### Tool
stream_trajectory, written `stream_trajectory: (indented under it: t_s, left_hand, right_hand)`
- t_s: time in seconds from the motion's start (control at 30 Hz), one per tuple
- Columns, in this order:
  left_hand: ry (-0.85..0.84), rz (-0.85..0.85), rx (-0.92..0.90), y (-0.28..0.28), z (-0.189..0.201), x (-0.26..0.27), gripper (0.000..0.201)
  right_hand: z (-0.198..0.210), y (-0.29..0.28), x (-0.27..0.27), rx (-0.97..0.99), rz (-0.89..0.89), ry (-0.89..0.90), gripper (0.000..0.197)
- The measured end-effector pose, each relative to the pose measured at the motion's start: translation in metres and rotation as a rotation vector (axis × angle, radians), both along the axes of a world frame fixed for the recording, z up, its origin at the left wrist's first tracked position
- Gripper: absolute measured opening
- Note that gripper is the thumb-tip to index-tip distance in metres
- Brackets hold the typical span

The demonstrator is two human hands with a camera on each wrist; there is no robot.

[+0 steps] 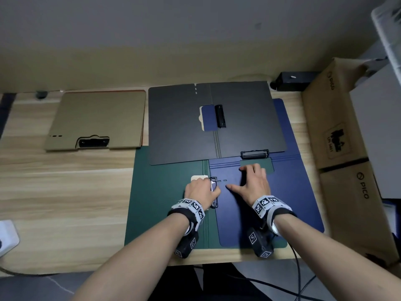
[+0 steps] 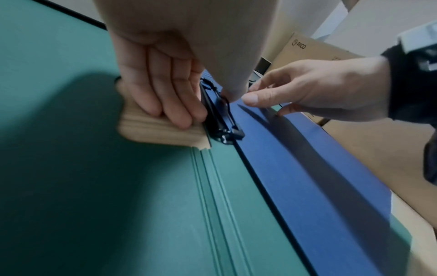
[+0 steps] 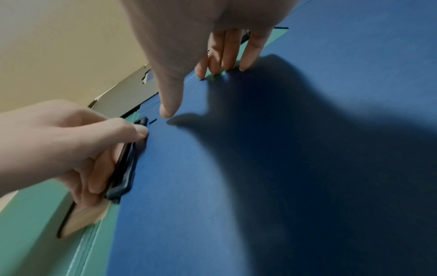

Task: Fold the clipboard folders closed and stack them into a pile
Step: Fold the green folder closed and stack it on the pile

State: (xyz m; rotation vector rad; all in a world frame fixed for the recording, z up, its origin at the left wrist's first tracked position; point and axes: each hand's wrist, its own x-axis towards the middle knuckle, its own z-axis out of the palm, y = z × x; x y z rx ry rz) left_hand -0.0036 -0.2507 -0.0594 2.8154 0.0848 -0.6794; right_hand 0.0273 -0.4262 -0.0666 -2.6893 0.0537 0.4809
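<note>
A green folder (image 1: 160, 209) lies open at the table's front. A blue folder (image 1: 282, 203) covers its right half. My left hand (image 1: 201, 189) pinches the green folder's black clip (image 1: 214, 203) at the spine, thumb on top and fingers beside it in the cut-out (image 2: 151, 130). My right hand (image 1: 253, 183) is spread flat on the blue folder, fingertips (image 3: 222, 65) pressing near its far edge. Behind, a black folder (image 1: 180, 127) lies open, overlapping both. A tan folder (image 1: 97, 118) lies closed at the back left.
Cardboard boxes (image 1: 338, 131) stand along the table's right side. A black device (image 1: 293, 80) sits at the back by the wall. A white power strip (image 1: 6, 235) lies at the left edge. Cables (image 1: 297, 279) hang below the wooden table (image 1: 65, 192).
</note>
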Motion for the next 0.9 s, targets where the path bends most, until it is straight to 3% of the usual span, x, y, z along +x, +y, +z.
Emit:
stream_trajectory:
  t_s: [0.17,0.33,0.53,0.73,0.83,0.9]
  left_hand:
    - [0.011,-0.115,-0.050,0.010,0.000,-0.002,0.039]
    - [0.081,-0.043,-0.099,0.021,-0.002,-0.016,0.037]
    - [0.101,0.020,-0.018,0.036,0.002,-0.039,0.032]
    - [0.156,-0.007,0.088,0.050,0.008,-0.040,0.046]
    - [0.084,0.019,0.063,0.068,0.016,-0.038,0.049]
    - [-0.056,0.115,0.022,0.094,0.020,-0.039,0.040]
  right_hand:
    - [-0.002,0.006,-0.003,-0.086,0.041,-0.053,0.090]
    - [-0.003,-0.001,-0.001,-0.118,0.055,-0.052,0.094]
    - [-0.004,-0.001,-0.002,-0.113,0.079,-0.062,0.092]
    - [0.000,0.004,-0.006,-0.129,0.089,-0.037,0.094]
    - [0.006,0.014,-0.009,-0.095,0.138,-0.064,0.085]
    - [0.008,0.028,-0.015,-0.070,0.261,-0.088,0.075]
